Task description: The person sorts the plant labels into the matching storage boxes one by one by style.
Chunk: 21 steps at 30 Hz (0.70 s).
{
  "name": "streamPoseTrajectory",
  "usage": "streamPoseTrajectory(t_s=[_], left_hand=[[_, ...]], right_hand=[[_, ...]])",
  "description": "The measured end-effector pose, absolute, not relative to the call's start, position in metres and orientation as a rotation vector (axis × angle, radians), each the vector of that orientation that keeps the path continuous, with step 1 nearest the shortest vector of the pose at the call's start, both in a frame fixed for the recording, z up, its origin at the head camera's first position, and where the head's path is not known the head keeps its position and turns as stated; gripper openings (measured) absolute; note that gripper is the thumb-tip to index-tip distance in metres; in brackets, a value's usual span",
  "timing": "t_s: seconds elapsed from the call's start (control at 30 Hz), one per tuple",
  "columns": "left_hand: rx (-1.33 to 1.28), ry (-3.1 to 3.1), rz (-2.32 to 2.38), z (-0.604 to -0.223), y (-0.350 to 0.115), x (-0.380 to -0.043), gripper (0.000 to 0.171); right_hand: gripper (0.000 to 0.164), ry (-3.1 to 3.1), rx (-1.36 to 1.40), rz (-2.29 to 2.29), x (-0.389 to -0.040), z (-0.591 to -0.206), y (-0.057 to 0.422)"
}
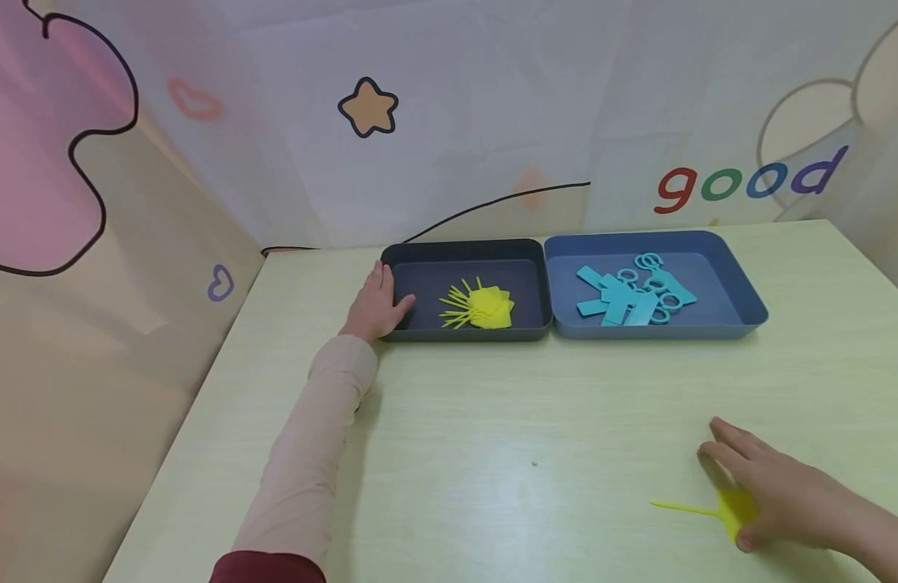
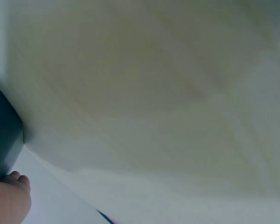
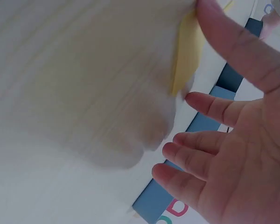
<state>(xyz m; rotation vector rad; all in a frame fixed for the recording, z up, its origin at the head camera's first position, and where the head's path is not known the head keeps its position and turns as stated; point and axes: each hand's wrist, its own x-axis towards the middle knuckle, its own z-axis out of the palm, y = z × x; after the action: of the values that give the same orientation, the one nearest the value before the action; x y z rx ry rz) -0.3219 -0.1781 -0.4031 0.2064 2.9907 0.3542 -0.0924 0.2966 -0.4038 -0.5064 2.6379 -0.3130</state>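
A yellow tag (image 1: 738, 512) with a thin stem is on the table at the right front, beneath my right hand (image 1: 794, 494). The thumb touches the tag's near edge, while the other fingers are spread apart; the right wrist view shows the tag (image 3: 187, 53) beside the thumb. At the back, my left hand (image 1: 373, 306) rests on the left edge of a dark grey tray (image 1: 466, 334), fingers along its side and thumb over the rim. Several similar yellow tags (image 1: 491, 308) lie heaped inside that tray.
Against the dark tray's right side stands a blue-grey tray (image 1: 725, 324) holding several turquoise tags (image 1: 627, 304) with ring ends. Behind both trays hangs a printed cloth (image 1: 478, 121); another cloth side borders the table (image 1: 492, 421) on the left.
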Motion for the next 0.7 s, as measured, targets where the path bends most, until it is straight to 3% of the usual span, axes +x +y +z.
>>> streamPoseTrajectory(t_s=[0.13,0.27,0.7], left_hand=[[0.201,2.988,0.352,-0.4016,-0.1786,-0.3202,0.079],[0.197,2.985,0.351,-0.4004,-0.1786,-0.3191,0.078],[0.196,2.989,0.339,-0.4032,-0.1778,-0.3216,0.078]], right_hand=[[0.067,2.689,-0.54,-0.234,-0.0893,-0.4025,0.2926],[0.055,2.705,-0.556,-0.225,-0.0873,-0.4042,0.2923],[0.056,2.77,-0.608,-0.109,-0.0849,-0.4012,0.2864]])
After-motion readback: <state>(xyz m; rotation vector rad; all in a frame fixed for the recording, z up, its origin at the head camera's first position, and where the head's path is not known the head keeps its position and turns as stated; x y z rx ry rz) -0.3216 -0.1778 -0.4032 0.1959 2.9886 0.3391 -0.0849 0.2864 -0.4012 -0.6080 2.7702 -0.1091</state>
